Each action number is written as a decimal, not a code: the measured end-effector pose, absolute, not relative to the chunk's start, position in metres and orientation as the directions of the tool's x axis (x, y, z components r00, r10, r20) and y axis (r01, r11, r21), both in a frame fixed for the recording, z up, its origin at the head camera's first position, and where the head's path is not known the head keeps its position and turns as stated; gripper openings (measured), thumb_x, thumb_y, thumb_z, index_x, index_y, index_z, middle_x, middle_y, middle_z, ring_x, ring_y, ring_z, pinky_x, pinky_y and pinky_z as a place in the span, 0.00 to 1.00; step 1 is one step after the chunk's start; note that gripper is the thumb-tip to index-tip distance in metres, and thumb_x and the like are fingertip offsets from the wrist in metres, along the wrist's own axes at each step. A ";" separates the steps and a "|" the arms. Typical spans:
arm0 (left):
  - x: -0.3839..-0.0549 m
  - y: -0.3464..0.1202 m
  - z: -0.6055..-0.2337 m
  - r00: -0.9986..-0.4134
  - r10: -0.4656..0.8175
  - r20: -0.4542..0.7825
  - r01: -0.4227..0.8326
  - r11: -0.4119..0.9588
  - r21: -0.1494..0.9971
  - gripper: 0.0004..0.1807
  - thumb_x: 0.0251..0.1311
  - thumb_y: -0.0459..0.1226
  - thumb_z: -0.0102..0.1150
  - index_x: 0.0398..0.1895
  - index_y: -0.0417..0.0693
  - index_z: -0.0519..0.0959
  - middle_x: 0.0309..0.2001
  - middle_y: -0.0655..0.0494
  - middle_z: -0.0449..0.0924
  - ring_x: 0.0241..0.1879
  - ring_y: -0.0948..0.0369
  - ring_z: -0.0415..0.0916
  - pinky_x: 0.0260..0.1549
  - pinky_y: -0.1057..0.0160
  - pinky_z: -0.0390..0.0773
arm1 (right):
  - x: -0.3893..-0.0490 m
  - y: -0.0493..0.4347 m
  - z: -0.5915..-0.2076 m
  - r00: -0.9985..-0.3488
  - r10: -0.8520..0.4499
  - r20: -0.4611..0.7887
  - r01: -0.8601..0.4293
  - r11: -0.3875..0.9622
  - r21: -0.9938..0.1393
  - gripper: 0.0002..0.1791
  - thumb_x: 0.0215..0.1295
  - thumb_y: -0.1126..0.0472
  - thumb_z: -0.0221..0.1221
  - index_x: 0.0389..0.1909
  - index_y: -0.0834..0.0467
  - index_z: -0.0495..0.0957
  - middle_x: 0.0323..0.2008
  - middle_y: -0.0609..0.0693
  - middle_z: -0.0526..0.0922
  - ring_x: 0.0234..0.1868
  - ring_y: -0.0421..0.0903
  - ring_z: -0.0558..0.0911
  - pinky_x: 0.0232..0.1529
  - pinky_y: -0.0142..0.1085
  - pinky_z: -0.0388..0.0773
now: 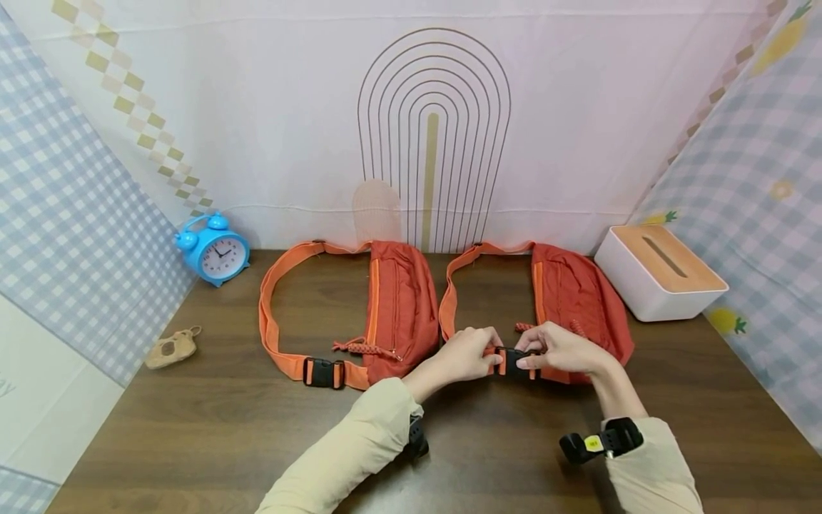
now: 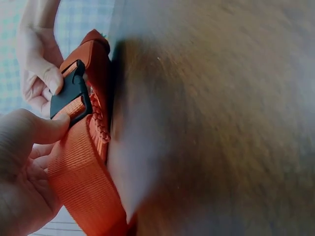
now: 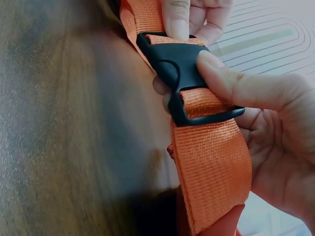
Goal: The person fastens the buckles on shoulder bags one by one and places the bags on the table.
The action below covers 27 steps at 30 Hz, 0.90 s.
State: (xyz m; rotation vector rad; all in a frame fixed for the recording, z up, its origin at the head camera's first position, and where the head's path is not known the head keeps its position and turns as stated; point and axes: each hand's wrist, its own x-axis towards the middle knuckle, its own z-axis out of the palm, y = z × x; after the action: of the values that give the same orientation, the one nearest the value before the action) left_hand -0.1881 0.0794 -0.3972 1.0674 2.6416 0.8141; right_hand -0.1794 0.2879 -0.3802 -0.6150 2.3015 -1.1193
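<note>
A black side-release buckle (image 1: 513, 362) on the right-hand red waist bag (image 1: 571, 300) is between my hands, its two halves joined in the right wrist view. My left hand (image 1: 467, 355) pinches the orange strap (image 2: 88, 172) right at the buckle's left end, thumb on top. On the other end, my right hand (image 1: 566, 348) grips the buckle, with its thumb (image 3: 231, 83) across the black plastic and fingers behind. A braided zipper pull (image 2: 100, 120) hangs behind the strap. Beside it lies a second red waist bag (image 1: 411, 300), its buckle (image 1: 324, 373) fastened.
A blue alarm clock (image 1: 218, 251) stands at the back left, with a small tan pouch-like item (image 1: 172, 348) in front of it. At the back right is a white tissue box (image 1: 664, 282) with a wooden lid. Patterned cloths surround the brown table (image 1: 193, 435).
</note>
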 end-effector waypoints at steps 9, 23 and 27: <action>-0.187 0.079 -0.401 -0.718 0.696 0.028 0.593 0.590 0.548 0.08 0.60 0.39 0.56 0.39 0.46 0.76 0.19 0.62 0.67 0.17 0.68 0.62 0.16 0.74 0.60 | -0.178 0.283 -0.382 -0.760 -0.599 -0.253 -0.168 0.558 -0.813 0.10 0.58 0.61 0.60 0.33 0.66 0.76 0.20 0.59 0.79 0.20 0.43 0.78 0.25 0.30 0.68; -0.184 0.078 -0.401 -0.689 0.724 0.015 0.651 0.610 0.452 0.06 0.61 0.42 0.55 0.37 0.52 0.73 0.20 0.64 0.70 0.19 0.68 0.67 0.18 0.73 0.63 | -0.174 0.283 -0.385 -0.752 -0.598 -0.276 -0.163 0.575 -0.802 0.09 0.56 0.61 0.61 0.31 0.65 0.76 0.22 0.57 0.81 0.20 0.36 0.72 0.24 0.28 0.65; -0.184 0.079 -0.401 -0.685 0.728 0.000 0.656 0.617 0.434 0.06 0.61 0.43 0.54 0.37 0.53 0.73 0.21 0.64 0.70 0.20 0.68 0.67 0.18 0.73 0.63 | -0.174 0.284 -0.387 -0.742 -0.605 -0.287 -0.151 0.569 -0.808 0.10 0.56 0.60 0.61 0.32 0.65 0.76 0.23 0.57 0.81 0.20 0.36 0.71 0.24 0.28 0.66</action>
State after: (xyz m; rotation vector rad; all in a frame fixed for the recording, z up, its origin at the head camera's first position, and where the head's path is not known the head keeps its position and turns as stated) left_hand -0.1840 0.0785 -0.4005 1.1510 2.6636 0.6080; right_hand -0.1740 0.2838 -0.3866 -0.6030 2.2537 -1.0891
